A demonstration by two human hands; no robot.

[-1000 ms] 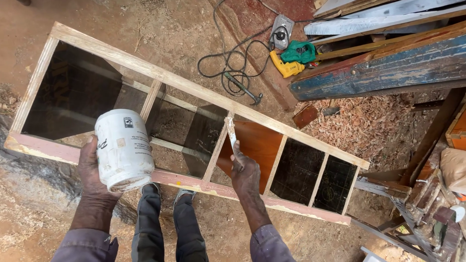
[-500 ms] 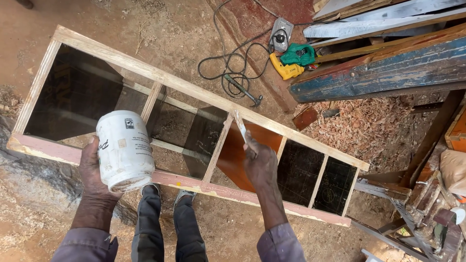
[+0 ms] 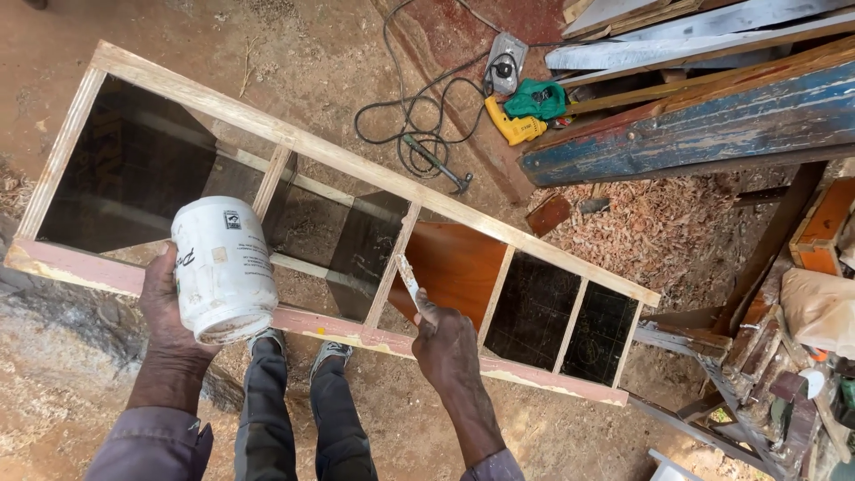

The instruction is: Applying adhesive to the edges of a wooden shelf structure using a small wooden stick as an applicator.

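My left hand (image 3: 165,307) grips a white plastic tub (image 3: 222,267) tilted on its side, held over the near rail of a long wooden cabinet frame (image 3: 338,156). My right hand (image 3: 445,343) holds a thin flat putty blade (image 3: 409,278) whose tip rests against an upright divider (image 3: 392,267) near the frame's middle. The frame lies across the dirt, with several compartments; one shows an orange-brown panel (image 3: 459,263), others are dark. The near rail (image 3: 347,330) is pinkish and smeared.
My legs and shoes (image 3: 294,392) stand under the frame. A yellow drill (image 3: 509,125), a green cloth, a hammer (image 3: 435,163) and a coiled black cable lie on the ground beyond. Blue painted planks (image 3: 695,125) and wood shavings (image 3: 659,223) are at right, with scrap pieces lower right.
My right hand pulled the blade back down and left along the divider, from the far rail toward the near rail. The tub in my left hand stayed put.
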